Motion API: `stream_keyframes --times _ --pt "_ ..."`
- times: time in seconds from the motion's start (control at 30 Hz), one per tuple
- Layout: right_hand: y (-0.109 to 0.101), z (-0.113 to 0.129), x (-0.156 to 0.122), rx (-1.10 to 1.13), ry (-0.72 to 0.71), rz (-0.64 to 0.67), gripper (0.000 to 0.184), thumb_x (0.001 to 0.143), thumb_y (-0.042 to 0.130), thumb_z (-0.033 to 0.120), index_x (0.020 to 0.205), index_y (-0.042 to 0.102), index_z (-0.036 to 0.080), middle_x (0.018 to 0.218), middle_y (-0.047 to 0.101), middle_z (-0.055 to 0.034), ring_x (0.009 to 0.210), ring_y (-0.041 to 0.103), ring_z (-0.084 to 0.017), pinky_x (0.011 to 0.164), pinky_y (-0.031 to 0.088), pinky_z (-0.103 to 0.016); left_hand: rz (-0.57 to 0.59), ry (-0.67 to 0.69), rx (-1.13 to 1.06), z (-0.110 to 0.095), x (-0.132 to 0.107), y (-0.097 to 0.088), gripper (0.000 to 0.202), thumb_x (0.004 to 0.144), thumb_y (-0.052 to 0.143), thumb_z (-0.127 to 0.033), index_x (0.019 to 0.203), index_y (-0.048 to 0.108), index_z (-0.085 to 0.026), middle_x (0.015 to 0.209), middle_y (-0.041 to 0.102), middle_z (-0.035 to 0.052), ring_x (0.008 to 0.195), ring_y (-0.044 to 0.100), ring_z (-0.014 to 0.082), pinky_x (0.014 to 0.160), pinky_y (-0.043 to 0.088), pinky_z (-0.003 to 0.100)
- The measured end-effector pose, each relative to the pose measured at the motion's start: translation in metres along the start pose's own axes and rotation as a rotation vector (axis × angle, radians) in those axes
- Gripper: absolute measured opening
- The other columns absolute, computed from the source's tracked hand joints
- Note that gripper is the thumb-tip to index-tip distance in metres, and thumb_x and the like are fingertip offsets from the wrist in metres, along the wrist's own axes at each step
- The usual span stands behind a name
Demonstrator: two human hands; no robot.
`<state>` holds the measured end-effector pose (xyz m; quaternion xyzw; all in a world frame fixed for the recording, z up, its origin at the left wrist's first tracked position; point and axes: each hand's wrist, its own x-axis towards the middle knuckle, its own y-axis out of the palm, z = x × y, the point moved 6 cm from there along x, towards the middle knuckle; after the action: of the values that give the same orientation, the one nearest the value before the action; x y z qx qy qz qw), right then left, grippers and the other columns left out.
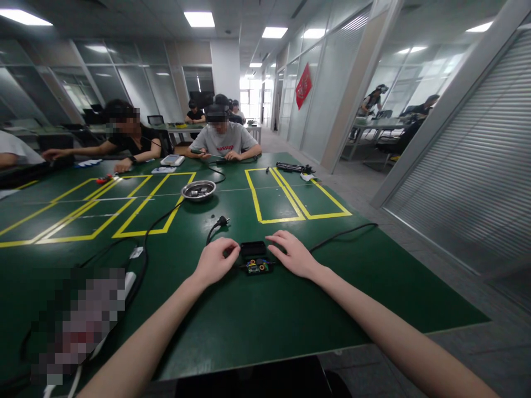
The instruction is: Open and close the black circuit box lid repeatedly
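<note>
Red letters across the grey T-shirt (213, 138), upper middle of the frame, seem to read "wassup"; the red diamond-shaped sign (303, 86) on the glass wall (306, 130), right of upper centre, bears markings too blurred to read; a white label (136, 252), left of centre, is too small to make out.

Beyond the green surface (290, 315) I see grey floor (348, 182) running alongside glass partitions (327, 88), 1 with a red hanging (303, 87), toward bright windows (250, 99); ceiling panels (199, 19) glow.
</note>
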<state>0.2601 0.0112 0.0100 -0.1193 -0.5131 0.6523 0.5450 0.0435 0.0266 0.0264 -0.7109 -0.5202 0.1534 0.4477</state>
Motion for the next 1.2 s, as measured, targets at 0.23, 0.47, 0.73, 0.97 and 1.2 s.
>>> stream_keyframes --times 0.23,0.47,0.73,0.97,1.2 --pt "0.014 -0.017 0.007 0.285 0.147 0.053 0.020 0.086 0.072 0.026 0.104 0.072 0.018 0.101 0.071 -0.0073 0.095 0.063 -0.022 0.089 0.052 -0.040 0.073 -0.112 -0.176 0.012 0.005 0.012 0.027 0.083 0.068 -0.034 0.101 0.077 -0.016 0.099 0.074 0.0092 0.092 0.068 0.0254 0.089 0.054 0.038" --pt "0.018 -0.021 0.002 0.785 0.367 0.026 0.036 0.074 0.077 0.032 0.106 0.072 0.016 0.093 0.073 -0.0048 0.074 0.070 -0.016 0.069 0.056 -0.030 0.108 -0.249 -0.620 0.020 0.003 0.020 0.038 0.074 0.076 -0.030 0.108 0.073 -0.013 0.088 0.078 0.0062 0.079 0.073 0.0210 0.076 0.059 0.033" --pt "0.020 -0.018 -0.001 0.825 0.419 0.093 0.035 0.071 0.080 0.036 0.098 0.075 0.014 0.079 0.076 -0.0042 0.075 0.073 -0.019 0.074 0.059 -0.033 0.195 -0.346 -0.673 0.023 0.000 0.022 0.029 0.070 0.081 -0.026 0.095 0.076 -0.013 0.084 0.080 0.0065 0.086 0.076 0.0242 0.082 0.061 0.036" --pt "0.015 -0.015 -0.001 0.858 0.386 0.105 0.042 0.072 0.082 0.049 0.095 0.077 0.014 0.084 0.077 -0.0057 0.077 0.073 -0.019 0.079 0.060 -0.035 0.209 -0.351 -0.741 0.019 -0.001 0.021 0.027 0.068 0.082 -0.022 0.092 0.074 -0.013 0.085 0.080 0.0061 0.086 0.077 0.0228 0.088 0.060 0.037" --pt "0.011 -0.012 -0.001 0.809 0.347 0.137 0.040 0.075 0.081 0.051 0.092 0.076 0.015 0.085 0.076 -0.0056 0.078 0.072 -0.019 0.078 0.059 -0.034 0.271 -0.222 -0.686 0.012 -0.001 0.018 0.033 0.073 0.080 -0.031 0.100 0.073 -0.013 0.088 0.078 0.0066 0.083 0.074 0.0204 0.087 0.059 0.037"
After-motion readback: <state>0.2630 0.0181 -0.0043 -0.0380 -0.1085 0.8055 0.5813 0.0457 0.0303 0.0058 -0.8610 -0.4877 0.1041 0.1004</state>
